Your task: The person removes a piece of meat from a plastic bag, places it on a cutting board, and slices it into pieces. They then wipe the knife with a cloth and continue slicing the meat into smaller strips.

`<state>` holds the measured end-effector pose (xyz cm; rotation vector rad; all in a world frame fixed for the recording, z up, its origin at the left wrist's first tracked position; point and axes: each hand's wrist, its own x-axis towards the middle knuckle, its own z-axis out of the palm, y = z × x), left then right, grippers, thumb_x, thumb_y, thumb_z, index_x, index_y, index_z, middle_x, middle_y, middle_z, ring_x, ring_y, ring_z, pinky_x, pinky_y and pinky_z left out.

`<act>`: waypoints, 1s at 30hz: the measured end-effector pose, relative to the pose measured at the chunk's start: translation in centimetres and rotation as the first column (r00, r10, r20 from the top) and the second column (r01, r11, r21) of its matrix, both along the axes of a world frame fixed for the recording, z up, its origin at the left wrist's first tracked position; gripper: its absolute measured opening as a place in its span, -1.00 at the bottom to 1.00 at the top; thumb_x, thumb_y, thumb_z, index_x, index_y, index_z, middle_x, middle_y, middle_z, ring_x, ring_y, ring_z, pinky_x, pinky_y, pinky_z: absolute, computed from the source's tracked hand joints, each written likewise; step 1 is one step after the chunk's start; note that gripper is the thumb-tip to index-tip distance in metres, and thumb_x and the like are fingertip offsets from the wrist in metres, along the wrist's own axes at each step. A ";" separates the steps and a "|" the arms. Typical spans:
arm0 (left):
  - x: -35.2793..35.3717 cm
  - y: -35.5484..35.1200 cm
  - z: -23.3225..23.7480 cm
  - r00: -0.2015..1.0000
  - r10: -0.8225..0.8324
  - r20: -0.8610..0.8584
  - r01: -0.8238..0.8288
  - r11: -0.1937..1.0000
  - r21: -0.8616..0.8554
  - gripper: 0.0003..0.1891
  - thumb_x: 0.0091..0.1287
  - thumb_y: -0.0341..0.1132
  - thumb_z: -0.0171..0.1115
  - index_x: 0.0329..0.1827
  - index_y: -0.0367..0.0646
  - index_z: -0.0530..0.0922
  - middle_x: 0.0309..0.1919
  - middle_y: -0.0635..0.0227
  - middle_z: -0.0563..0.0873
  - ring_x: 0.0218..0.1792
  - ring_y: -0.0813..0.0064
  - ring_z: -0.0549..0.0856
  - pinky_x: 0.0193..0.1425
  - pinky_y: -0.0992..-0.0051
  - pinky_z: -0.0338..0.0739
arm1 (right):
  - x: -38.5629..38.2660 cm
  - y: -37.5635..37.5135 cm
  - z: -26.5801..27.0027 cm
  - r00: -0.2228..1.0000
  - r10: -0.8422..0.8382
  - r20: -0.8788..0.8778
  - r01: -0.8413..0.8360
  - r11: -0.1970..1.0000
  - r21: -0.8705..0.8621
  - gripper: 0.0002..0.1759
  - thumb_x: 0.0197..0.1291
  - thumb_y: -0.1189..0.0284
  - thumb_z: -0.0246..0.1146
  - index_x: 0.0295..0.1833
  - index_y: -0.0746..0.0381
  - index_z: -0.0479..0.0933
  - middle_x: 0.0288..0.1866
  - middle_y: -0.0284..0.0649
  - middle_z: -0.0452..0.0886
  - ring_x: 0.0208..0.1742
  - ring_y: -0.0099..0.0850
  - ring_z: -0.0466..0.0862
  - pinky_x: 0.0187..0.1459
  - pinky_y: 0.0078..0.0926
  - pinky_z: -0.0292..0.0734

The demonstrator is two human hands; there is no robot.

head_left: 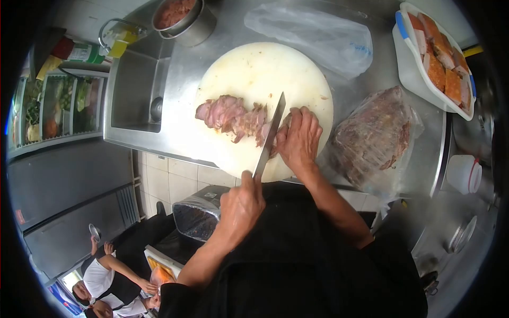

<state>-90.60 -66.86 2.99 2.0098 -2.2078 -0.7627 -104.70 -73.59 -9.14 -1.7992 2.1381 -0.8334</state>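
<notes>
My left-handed neighbour's left hand (241, 204) clamps one long steel knife (270, 135); the right hand (301, 132), grip unclear to me, curls by ragged sliced meat (225, 114) on one round white board (265, 66), at the tabletop's (185, 71) front edge.

Pinkish-brown sliced meat (229, 114): overlapping pieces in ragged row, left part of board to blade. Long straight steel knife (272, 130): slanted across row's right end, tip far and right. Round cream-white cutting board (265, 66): flat, small scraps toward right.
</notes>
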 end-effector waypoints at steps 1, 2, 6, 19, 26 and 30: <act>0.6 0.9 0.4 0.999 -0.011 0.033 0.011 1.000 0.012 -0.77 0.48 -0.31 0.09 -0.29 -0.29 0.37 -0.73 -0.14 0.56 -0.66 -0.21 0.60 -0.59 -0.06 0.48 | 0.0 0.0 0.0 1.000 0.008 -0.009 -0.009 1.000 -0.012 -0.39 0.06 0.39 0.27 0.26 0.34 0.34 0.26 -0.02 0.36 0.30 -0.05 0.35 0.26 -0.06 0.22; 0.9 1.2 0.6 0.998 -0.025 0.066 0.023 0.999 0.025 -0.77 0.48 -0.31 0.09 -0.29 -0.29 0.37 -0.73 -0.13 0.56 -0.67 -0.20 0.60 -0.60 -0.06 0.48 | -0.1 0.0 -0.1 1.000 0.015 -0.018 -0.016 1.000 -0.023 -0.39 0.05 0.40 0.28 0.25 0.33 0.34 0.25 -0.02 0.37 0.30 -0.05 0.35 0.26 -0.06 0.22; -0.1 -0.3 -1.0 0.994 -0.041 0.098 0.041 0.999 0.001 -0.77 0.48 -0.31 0.09 -0.27 -0.30 0.37 -0.72 -0.14 0.57 -0.66 -0.20 0.61 -0.58 -0.05 0.50 | -0.3 0.1 -0.1 0.999 0.047 0.004 -0.047 0.999 -0.022 -0.38 0.04 0.40 0.28 0.25 0.33 0.34 0.24 -0.02 0.37 0.29 -0.06 0.35 0.25 -0.06 0.23; -2.2 -5.1 -5.6 0.998 0.000 -0.058 -0.006 0.994 -0.108 -0.75 0.47 -0.27 0.08 -0.20 -0.35 0.44 -0.68 -0.18 0.60 -0.61 -0.25 0.63 -0.51 -0.07 0.54 | -0.3 0.4 0.2 0.997 0.065 0.028 -0.065 0.998 0.005 -0.39 0.09 0.37 0.27 0.26 0.34 0.35 0.25 0.02 0.37 0.30 -0.05 0.34 0.25 -0.05 0.21; -2.9 -11.0 -4.9 0.964 -0.045 -0.262 -0.022 0.969 -0.247 -0.71 0.49 -0.26 0.06 -0.28 -0.36 0.47 -0.58 -0.29 0.61 -0.49 -0.30 0.64 -0.38 -0.11 0.52 | -0.6 -0.1 -0.1 0.999 0.048 -0.007 -0.048 0.997 0.053 -0.39 0.10 0.41 0.28 0.27 0.34 0.34 0.28 0.00 0.36 0.32 -0.06 0.33 0.27 -0.07 0.21; -1.5 -6.0 -2.0 0.987 0.059 -0.148 -0.069 0.995 -0.067 -0.73 0.49 -0.27 0.06 -0.24 -0.36 0.43 -0.66 -0.23 0.58 -0.57 -0.31 0.61 -0.47 -0.11 0.49 | -0.5 0.1 -0.3 0.997 0.053 0.051 -0.055 0.998 0.033 -0.40 0.09 0.43 0.26 0.27 0.35 0.34 0.29 0.00 0.35 0.33 -0.05 0.32 0.29 -0.06 0.20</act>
